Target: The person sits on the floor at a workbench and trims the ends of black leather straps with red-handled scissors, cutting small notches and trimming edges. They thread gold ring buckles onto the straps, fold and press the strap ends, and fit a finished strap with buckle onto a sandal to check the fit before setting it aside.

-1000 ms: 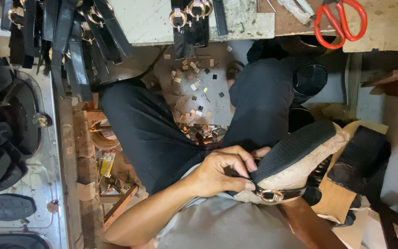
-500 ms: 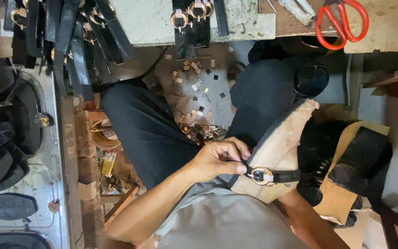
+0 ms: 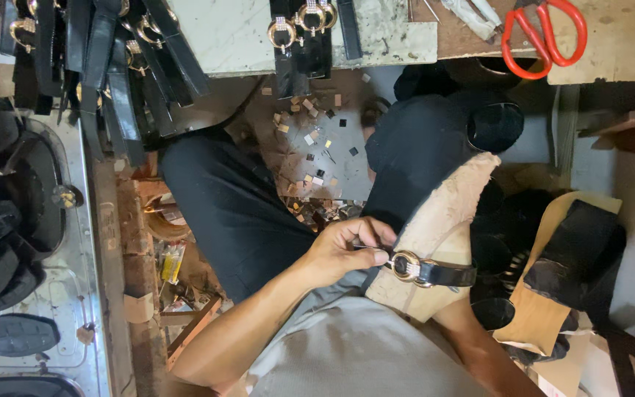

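Note:
A beige shoe sole (image 3: 442, 213) rests on my lap, toe pointing away from me. Across it lies a black strap (image 3: 446, 274) with a gold ring buckle (image 3: 406, 266). My left hand (image 3: 343, 250) pinches the strap's end at the sole's left edge, right beside the buckle. My right forearm (image 3: 472, 338) runs up under the sole from below. The right hand itself is hidden beneath the sole and seems to hold it.
Red-handled scissors (image 3: 545, 33) lie on the bench at top right. Black straps with gold buckles (image 3: 299, 33) hang over the bench edge, and more straps (image 3: 112, 66) hang at the left. Dark soles (image 3: 9, 220) sit at the left, leather scraps (image 3: 310, 147) on the floor, and a tan board with black pieces (image 3: 553, 287) at the right.
The sole has turned over from its black underside to its beige face and swung upright. The buckled strap now lies across it, with my left hand still at its edge.

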